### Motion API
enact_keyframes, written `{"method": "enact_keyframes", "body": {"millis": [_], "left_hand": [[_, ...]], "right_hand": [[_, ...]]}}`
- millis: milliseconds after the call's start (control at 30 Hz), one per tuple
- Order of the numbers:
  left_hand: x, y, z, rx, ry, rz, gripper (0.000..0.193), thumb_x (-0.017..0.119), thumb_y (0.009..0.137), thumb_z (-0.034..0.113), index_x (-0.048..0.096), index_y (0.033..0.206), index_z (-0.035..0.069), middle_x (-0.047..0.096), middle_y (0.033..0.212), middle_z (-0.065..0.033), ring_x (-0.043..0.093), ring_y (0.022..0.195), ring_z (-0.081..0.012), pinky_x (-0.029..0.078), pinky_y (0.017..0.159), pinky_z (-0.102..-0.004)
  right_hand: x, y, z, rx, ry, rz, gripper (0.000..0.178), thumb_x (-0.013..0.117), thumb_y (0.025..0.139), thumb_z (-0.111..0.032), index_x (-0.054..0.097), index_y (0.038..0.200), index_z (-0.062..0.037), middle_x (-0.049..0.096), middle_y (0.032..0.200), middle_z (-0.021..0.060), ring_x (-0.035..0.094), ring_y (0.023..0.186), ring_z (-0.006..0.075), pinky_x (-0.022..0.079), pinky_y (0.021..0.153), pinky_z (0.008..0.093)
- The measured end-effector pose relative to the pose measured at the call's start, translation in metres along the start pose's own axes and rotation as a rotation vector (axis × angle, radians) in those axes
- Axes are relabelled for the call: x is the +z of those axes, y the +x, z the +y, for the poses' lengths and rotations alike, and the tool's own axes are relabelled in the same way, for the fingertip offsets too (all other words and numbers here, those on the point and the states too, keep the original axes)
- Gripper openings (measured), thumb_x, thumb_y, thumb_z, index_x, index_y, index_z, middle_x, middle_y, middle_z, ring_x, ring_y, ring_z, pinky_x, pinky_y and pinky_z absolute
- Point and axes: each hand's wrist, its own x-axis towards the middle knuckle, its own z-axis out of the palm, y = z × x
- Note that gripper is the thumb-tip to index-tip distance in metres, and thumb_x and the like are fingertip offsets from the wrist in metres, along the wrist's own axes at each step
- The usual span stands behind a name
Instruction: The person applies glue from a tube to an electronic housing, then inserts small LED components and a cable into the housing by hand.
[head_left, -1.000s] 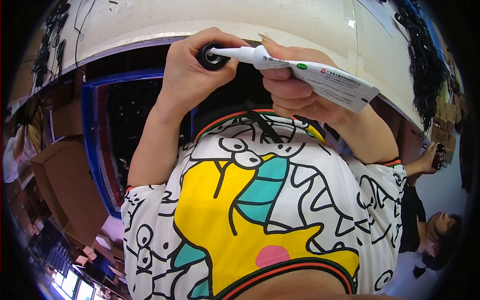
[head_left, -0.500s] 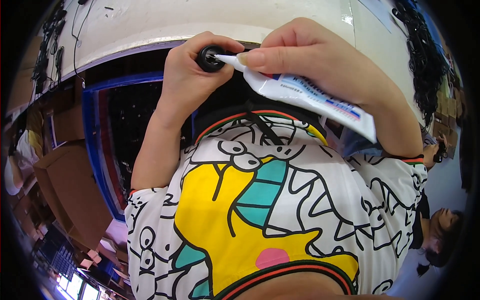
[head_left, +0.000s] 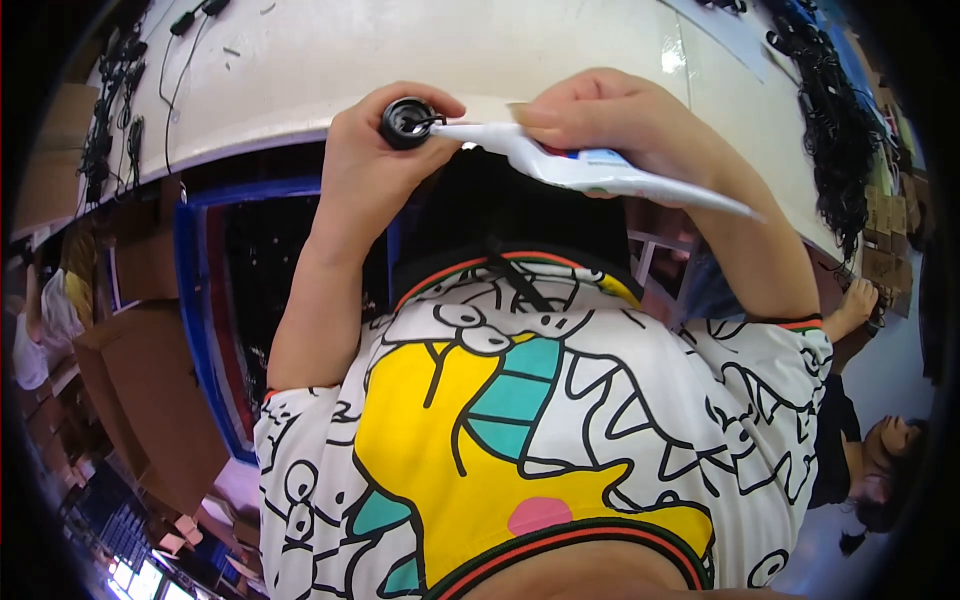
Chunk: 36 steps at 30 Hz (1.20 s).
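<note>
My left hand (head_left: pixel 375 150) grips a small black round part (head_left: pixel 406 122) with a hollow, ringed face and a short dark wire or prong at its right side. In my right hand (head_left: pixel 600 120) is a white glue-like tube (head_left: pixel 590 172) with blue and red print. Its long white nozzle (head_left: pixel 475 133) points left and its tip is at the right edge of the black part; whether they touch I cannot tell. Both hands are held up at the near edge of the pale table (head_left: pixel 400 45).
Bundles of black cables lie at the table's left (head_left: pixel 125 120) and right (head_left: pixel 835 140) ends. To the left stand a blue-edged frame (head_left: pixel 200 300) and a cardboard box (head_left: pixel 145 390). Another person (head_left: pixel 870 460) is at the right; a further person (head_left: pixel 60 310) is at the far left.
The nozzle tip has gone from inside the black part's opening to its right edge. The tube has turned more edge-on and lies flatter. The black part has shifted slightly left.
</note>
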Motion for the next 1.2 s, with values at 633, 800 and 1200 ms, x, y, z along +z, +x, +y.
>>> {"method": "enact_keyframes", "body": {"millis": [633,800,1200], "left_hand": [[-0.013,0.005,0.022,-0.075,-0.382,-0.272,0.051,0.058,0.074,0.009,0.040,0.120,-0.002,0.050,0.082,-0.0037,0.042,0.069,-0.0056,0.033,0.059,-0.0166],[-0.014,0.002,0.025,-0.005,-0.495,-0.233,0.057,0.049,0.079,0.002,0.025,0.130,-0.001,0.047,0.091,-0.0039,0.041,0.074,-0.0060,0.033,0.064,-0.0165],[-0.028,-0.008,0.021,0.195,-0.456,-0.046,0.052,0.050,0.080,-0.001,0.029,0.128,-0.003,0.052,0.098,-0.0096,0.055,0.083,-0.0133,0.042,0.077,-0.0232]], "right_hand": [[-0.113,-0.016,0.012,-0.561,-1.289,1.144,0.026,0.053,0.082,-0.027,0.057,0.087,-0.0017,0.055,0.077,0.0097,0.050,0.069,0.0177,0.041,0.061,0.0286],[0.003,-0.009,0.025,-0.094,-0.833,-0.097,0.027,0.054,0.080,-0.017,0.052,0.101,-0.0016,0.057,0.088,0.0120,0.055,0.077,0.0212,0.044,0.067,0.0318],[0.014,0.145,0.174,-0.101,-0.382,-0.040,0.026,0.062,0.075,-0.021,0.056,0.094,-0.0049,0.058,0.083,0.0046,0.053,0.065,0.0128,0.044,0.061,0.0262]]}}
